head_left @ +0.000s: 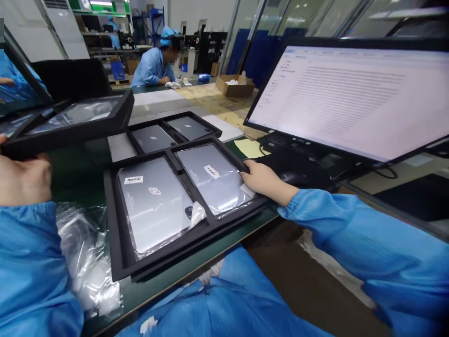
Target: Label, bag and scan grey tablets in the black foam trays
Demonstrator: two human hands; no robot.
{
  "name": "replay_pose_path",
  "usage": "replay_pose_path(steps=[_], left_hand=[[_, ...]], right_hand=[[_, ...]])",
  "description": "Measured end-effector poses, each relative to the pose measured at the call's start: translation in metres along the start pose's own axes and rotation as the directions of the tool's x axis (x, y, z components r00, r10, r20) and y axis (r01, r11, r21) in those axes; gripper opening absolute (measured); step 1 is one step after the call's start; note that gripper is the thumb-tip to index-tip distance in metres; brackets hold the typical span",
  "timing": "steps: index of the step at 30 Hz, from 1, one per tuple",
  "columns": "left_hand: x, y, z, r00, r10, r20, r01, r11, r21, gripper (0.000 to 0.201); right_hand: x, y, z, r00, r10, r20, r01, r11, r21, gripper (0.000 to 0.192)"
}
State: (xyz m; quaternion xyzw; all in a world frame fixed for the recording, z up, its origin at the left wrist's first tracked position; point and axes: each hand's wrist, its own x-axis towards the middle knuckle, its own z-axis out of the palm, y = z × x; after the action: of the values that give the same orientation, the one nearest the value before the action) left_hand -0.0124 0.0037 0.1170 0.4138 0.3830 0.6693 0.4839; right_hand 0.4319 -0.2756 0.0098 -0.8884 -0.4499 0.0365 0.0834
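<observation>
My left hand [24,180] grips the near edge of a black foam tray [77,131], raised at the left with plastic-wrapped devices inside. Around the right rim of another black foam tray [171,245] my right hand [264,180] is closed, thumb on top. Two bagged grey tablets lie in that tray, back side up: a left tablet [157,215] with a barcode label and a right tablet [213,187] with another label. Behind it, partly covered, a further black tray [191,114] holds two dark grey tablets [150,138].
Clear plastic bags [84,257] lie on the green table at the left. A monitor [343,98] stands at the right, with a yellow paper [250,147] near its base. Farther back are a cardboard box [235,86] and a seated co-worker in blue [149,68].
</observation>
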Motion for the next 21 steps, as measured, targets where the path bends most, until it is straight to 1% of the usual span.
replay_pose_path(steps=[1, 3, 4, 6, 9, 12, 14, 17, 21], left_hand=[[-0.021, 0.006, 0.015, 1.0, -0.013, 0.007, 0.014, 0.992, -0.126, 0.026], [-0.066, 0.016, 0.041, 0.997, -0.08, -0.013, 0.07, 0.933, -0.353, 0.014], [-0.089, 0.02, 0.052, 0.991, -0.133, -0.033, 0.106, 0.897, -0.429, 0.012], [-0.133, 0.023, 0.068, 0.973, -0.227, -0.053, 0.172, 0.853, -0.493, 0.011], [-0.195, 0.021, 0.079, 0.931, -0.364, -0.042, 0.31, 0.844, -0.437, 0.015], [-0.249, 0.015, 0.086, 0.868, -0.497, -0.024, 0.466, 0.829, -0.309, 0.021], [-0.28, 0.013, 0.09, 0.848, -0.531, 0.0, 0.513, 0.819, -0.257, 0.021], [-0.311, 0.017, 0.097, 0.847, -0.531, 0.005, 0.511, 0.812, -0.282, 0.02], [-0.332, 0.026, 0.1, 0.833, -0.553, -0.026, 0.514, 0.79, -0.336, 0.022]], right_hand=[[0.0, 0.0, -0.001, 1.0, -0.008, 0.005, 0.008, 1.0, 0.017, 0.036], [0.0, 0.0, -0.004, 1.0, -0.019, 0.012, 0.018, 0.999, 0.047, 0.034], [0.0, 0.001, -0.005, 1.0, -0.023, 0.013, 0.023, 0.998, 0.063, 0.033], [0.0, 0.002, -0.008, 0.999, -0.036, 0.011, 0.035, 0.994, 0.108, 0.034], [-0.001, 0.004, -0.011, 0.998, -0.065, -0.006, 0.065, 0.971, 0.229, 0.042], [-0.002, 0.009, -0.013, 0.998, -0.054, -0.043, 0.066, 0.932, 0.357, 0.052], [-0.003, 0.011, -0.013, 0.998, -0.044, -0.051, 0.062, 0.902, 0.426, 0.058], [-0.004, 0.015, -0.014, 0.997, -0.067, -0.05, 0.083, 0.834, 0.546, 0.062], [-0.007, 0.018, -0.015, 0.99, -0.089, -0.113, 0.143, 0.656, 0.741, 0.053]])
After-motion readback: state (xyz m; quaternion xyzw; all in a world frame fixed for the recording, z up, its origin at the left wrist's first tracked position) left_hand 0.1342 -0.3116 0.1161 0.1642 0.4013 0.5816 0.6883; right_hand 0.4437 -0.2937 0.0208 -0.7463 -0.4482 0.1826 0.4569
